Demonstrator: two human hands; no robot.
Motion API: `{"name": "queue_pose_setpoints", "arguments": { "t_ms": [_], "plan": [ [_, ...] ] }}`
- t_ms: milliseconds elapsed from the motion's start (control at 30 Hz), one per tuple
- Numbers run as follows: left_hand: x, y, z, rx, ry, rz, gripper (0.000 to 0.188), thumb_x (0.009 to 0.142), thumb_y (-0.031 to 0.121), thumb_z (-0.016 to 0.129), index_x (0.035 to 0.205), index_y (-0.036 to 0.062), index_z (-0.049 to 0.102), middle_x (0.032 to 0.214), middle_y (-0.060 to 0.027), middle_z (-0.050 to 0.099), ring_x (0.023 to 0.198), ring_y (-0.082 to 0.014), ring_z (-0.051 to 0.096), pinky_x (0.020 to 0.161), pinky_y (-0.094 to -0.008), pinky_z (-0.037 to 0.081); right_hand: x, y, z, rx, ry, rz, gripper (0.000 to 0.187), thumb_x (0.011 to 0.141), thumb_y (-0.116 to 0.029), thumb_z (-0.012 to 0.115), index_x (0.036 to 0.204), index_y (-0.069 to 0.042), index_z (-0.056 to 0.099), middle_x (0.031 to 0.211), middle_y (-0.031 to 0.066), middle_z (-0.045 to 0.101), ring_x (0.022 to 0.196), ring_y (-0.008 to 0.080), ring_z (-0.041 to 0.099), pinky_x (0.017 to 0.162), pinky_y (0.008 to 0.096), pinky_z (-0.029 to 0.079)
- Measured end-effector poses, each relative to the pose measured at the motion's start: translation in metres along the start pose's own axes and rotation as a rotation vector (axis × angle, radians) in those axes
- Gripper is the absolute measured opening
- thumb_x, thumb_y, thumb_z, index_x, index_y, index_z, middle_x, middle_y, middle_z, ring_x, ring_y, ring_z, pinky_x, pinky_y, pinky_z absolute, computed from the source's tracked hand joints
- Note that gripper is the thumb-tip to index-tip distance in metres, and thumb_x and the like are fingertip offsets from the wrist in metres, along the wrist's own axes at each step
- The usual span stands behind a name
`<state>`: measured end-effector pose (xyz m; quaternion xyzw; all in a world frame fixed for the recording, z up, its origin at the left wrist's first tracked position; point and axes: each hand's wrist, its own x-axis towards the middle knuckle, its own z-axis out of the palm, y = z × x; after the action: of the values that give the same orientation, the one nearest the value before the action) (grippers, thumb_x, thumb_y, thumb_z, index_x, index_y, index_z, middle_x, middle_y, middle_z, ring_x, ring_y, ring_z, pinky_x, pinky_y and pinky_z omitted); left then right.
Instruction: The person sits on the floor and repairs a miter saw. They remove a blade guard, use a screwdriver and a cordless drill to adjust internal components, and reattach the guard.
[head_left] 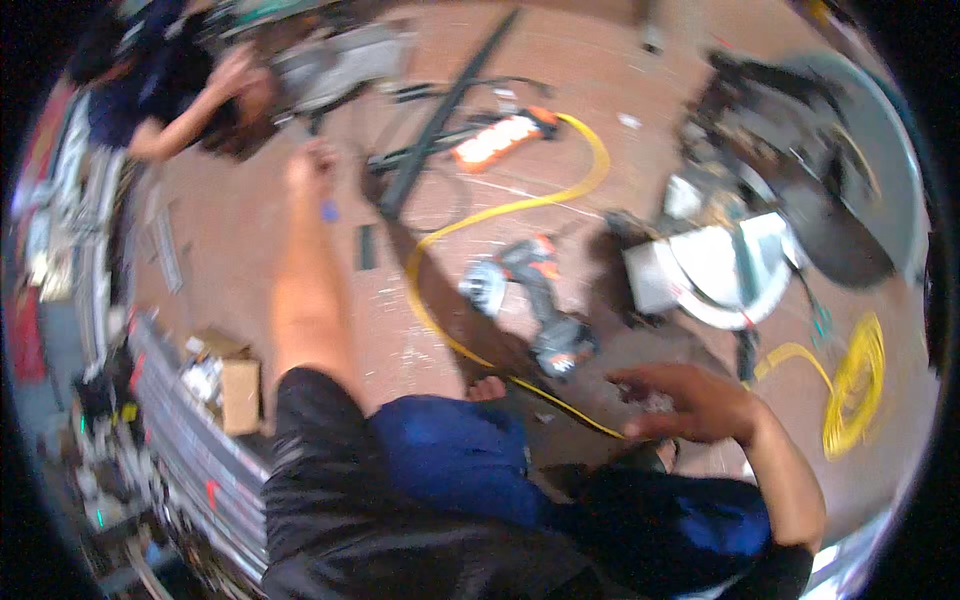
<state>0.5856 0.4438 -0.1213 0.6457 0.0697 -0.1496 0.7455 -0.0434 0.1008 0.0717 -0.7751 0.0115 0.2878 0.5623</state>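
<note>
My left hand (312,165) reaches far forward over the floor, its fingers curled closed. Blur hides whatever they may hold. A small blue thing (330,210) shows just below it. My right hand (690,402) hovers above the floor at the right of my lap, palm down, with thumb and fingers apart. Nearest to it lies a black and orange battery power tool (540,305) with a pale round disc at one end. A yellow cable (455,340) runs past this tool toward an orange block (497,138) with a glaring white face.
A dark metal bar (450,110) lies slanted ahead. At right stand a white-housed machine (715,270), a large grey round tub (885,160) and coiled yellow cable (855,390). A co-worker (170,100) bends at the far left. Long metal profiles (200,440) and a cardboard box (240,395) lie left.
</note>
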Motion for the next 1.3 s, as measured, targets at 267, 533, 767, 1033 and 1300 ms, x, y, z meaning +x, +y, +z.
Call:
{"name": "queue_pose_setpoints", "arguments": {
  "t_ms": [267, 533, 767, 1033, 1300],
  "plan": [
    [0.032, 0.003, -0.003, -0.131, -0.041, -0.014, 0.034, 0.113, 0.020, 0.048, 0.125, -0.0089, 0.061, 0.102, -0.0096, 0.069, 0.075, -0.0151, 0.058, 0.061, -0.0267, 0.049, -0.023, 0.004, 0.006, -0.006, 0.040, 0.063, 0.077, 0.096, -0.057, 0.070, 0.154, -0.009, 0.052, 0.130, 0.0221, 0.070, 0.122, 0.0358, 0.068, 0.103, 0.0461, 0.052],
    [0.043, 0.007, -0.007, -0.085, 0.022, -0.036, 0.031, 0.113, 0.021, 0.048, 0.123, -0.0046, 0.063, 0.109, -0.0103, 0.074, 0.076, -0.0158, 0.063, 0.060, -0.0270, 0.051, -0.027, 0.001, 0.008, -0.023, 0.058, 0.026, 0.076, 0.097, -0.056, 0.070, 0.154, -0.009, 0.052, 0.130, 0.0214, 0.070, 0.123, 0.0346, 0.067, 0.105, 0.0452, 0.051],
    [0.005, 0.012, -0.006, -0.248, -0.042, 0.060, 0.022, 0.096, 0.014, 0.070, 0.110, -0.0029, 0.068, 0.089, -0.0099, 0.064, 0.070, -0.0185, 0.057, 0.058, -0.0278, 0.049, -0.018, -0.014, 0.007, -0.052, 0.058, 0.102, 0.071, 0.092, -0.039, 0.082, 0.151, -0.009, 0.056, 0.124, 0.0174, 0.073, 0.116, 0.0307, 0.070, 0.100, 0.0431, 0.054],
    [-0.029, 0.034, 0.021, -0.235, 0.162, -0.039, 0.018, 0.109, 0.016, 0.053, 0.117, 0.0011, 0.059, 0.098, -0.0117, 0.071, 0.067, -0.0196, 0.063, 0.053, -0.0300, 0.050, -0.012, -0.020, 0.004, 0.098, 0.014, 0.176, 0.073, 0.090, -0.043, 0.082, 0.150, -0.009, 0.056, 0.127, 0.0218, 0.072, 0.118, 0.0375, 0.069, 0.101, 0.0462, 0.054],
    [-0.031, 0.033, 0.021, -0.195, 0.199, -0.020, 0.015, 0.109, 0.017, 0.053, 0.115, 0.0042, 0.059, 0.095, -0.0099, 0.072, 0.063, -0.0168, 0.060, 0.051, -0.0289, 0.048, -0.012, -0.021, 0.004, 0.079, 0.016, 0.186, 0.073, 0.091, -0.043, 0.082, 0.150, -0.009, 0.056, 0.126, 0.0222, 0.072, 0.119, 0.0365, 0.069, 0.101, 0.0459, 0.053]
  ]
}}
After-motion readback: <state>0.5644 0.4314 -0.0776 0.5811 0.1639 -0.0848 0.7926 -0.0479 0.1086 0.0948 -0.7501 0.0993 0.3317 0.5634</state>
